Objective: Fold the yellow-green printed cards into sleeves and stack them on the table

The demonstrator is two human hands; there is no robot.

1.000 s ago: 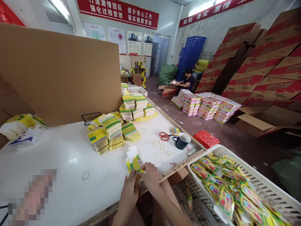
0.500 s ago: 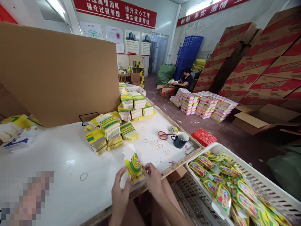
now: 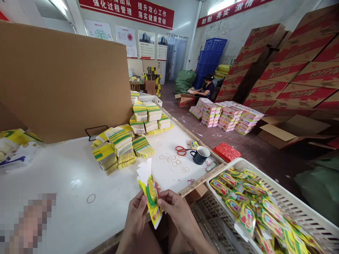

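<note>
A yellow and green printed paper carton (image 3: 152, 197) with white flaps at its top is held between both hands over the table's front edge. It stands upright, slightly tilted. My left hand (image 3: 136, 211) pinches its left side between thumb and fingers. From the right, my right hand (image 3: 174, 208) grips the other side, thumb on the printed face and fingers partly hidden behind it. Beyond the hands, stacks of flat yellow and green cartons (image 3: 120, 143) lie on the white table (image 3: 71, 211).
To the right, a white plastic basket (image 3: 239, 162) holds many printed cartons. A dark mug (image 3: 199, 157), red-handled scissors (image 3: 181, 151) and several rubber bands (image 3: 174, 161) lie on the table. A large cardboard sheet (image 3: 63, 81) stands at the back left. A seated person (image 3: 208, 88) works farther off.
The carton has turned more upright and opened out, with its lower end now lower between my hands. Both hands have shifted and closed in on its sides.
</note>
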